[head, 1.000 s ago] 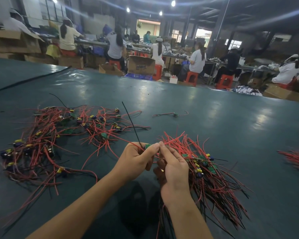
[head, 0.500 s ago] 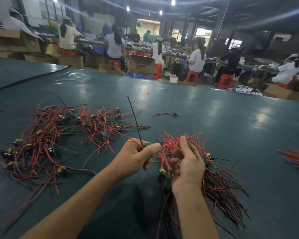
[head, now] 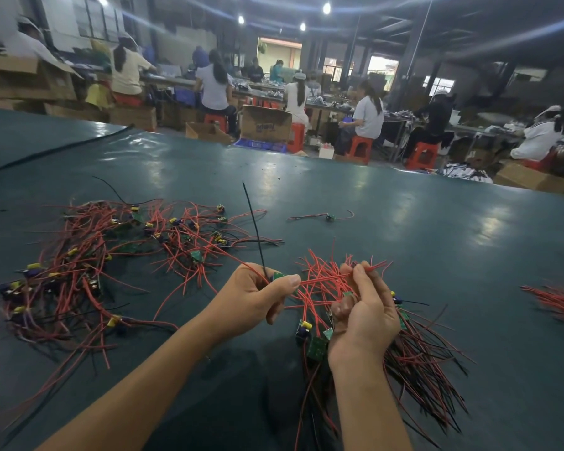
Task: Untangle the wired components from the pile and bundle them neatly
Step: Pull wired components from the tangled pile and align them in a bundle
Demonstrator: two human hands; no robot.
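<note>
Head view: left hand [head: 258, 301] pinching one component [head: 278, 276]; right hand [head: 365, 314] clutching the gathered bundle [head: 420, 353], pinching the component's red lead [head: 323, 279]; tangled pile [head: 95, 271] lying unsorted, seemingly half outstanding.

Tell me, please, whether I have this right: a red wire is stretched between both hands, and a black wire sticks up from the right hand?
Not quite. In the head view, the black wire sticks up from the left hand, not the right hand. A red wire is indeed stretched between both hands.
</note>
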